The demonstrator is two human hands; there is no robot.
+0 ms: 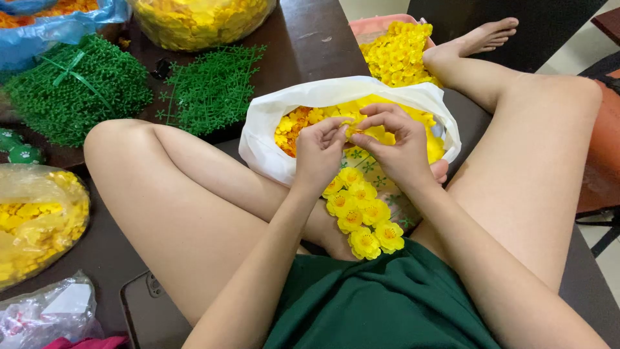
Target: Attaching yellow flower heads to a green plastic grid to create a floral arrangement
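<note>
The white plastic bag (271,139) of loose yellow petals is sitting open between the person's crossed legs, and everything else is lying around it. Directly over its mouth, the left hand (318,155) and the right hand (395,147) are meeting fingertip to fingertip, both curled nearly closed and pinching one small yellow flower piece (352,131) between them. The hands themselves are covering much of the bag's contents. From just below the hands a green stem strip (374,174) is hanging toward the lap, carrying a cluster of finished yellow flowers (361,216); about eight blooms are showing on it.

Behind the bag, a pink tub (374,26) is holding more yellow flowers. To the left of the bag, two heaps of green plastic stems are lying on the dark table (316,39): a loose flat one (210,90) nearest, and a tied bundle (74,90) farther out. Beyond those, a clear bag of yellow petals (200,22) is resting at the top edge, and another clear bag of them (39,220) is sitting well left of the bag, past the knee. A phone (145,310) is lying near the lower left.
</note>
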